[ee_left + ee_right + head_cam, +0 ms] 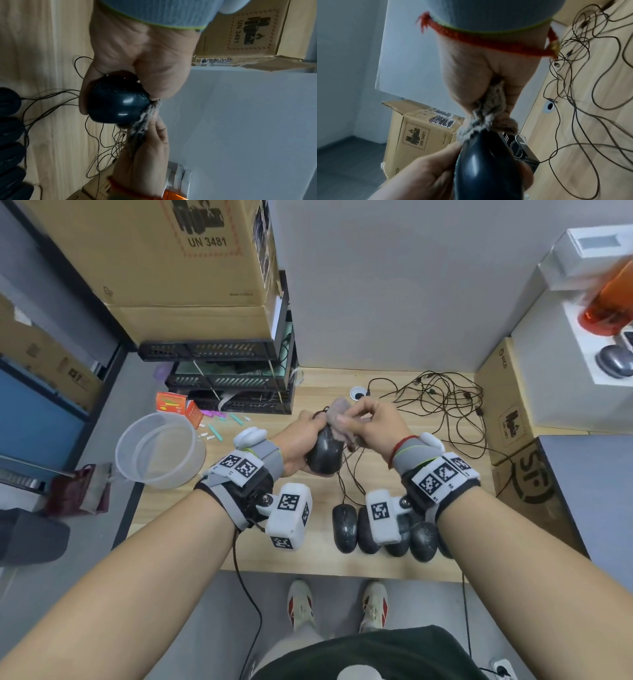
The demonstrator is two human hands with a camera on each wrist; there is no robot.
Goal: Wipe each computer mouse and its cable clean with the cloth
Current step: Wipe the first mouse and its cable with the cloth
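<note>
My left hand (301, 440) grips a glossy black mouse (325, 455) above the wooden desk (318, 556), fingers curled round its sides. In the left wrist view the mouse (118, 100) fills the palm. My right hand (371, 424) pinches a grey-brown cloth (339, 414) bunched against the front end of the mouse; the cloth (484, 119) shows between the fingers in the right wrist view, above the mouse (486, 165). Several other black mice (344, 527) lie in a row near the desk's front edge. Their thin black cables (445, 412) tangle at the back right.
A clear plastic bowl (159, 450) sits at the desk's left edge. Stacked cardboard boxes (178, 261) on black trays (219, 378) stand at the back left. More boxes (507, 412) and a grey cabinet (589, 491) line the right. A cable hole (358, 394) is behind the hands.
</note>
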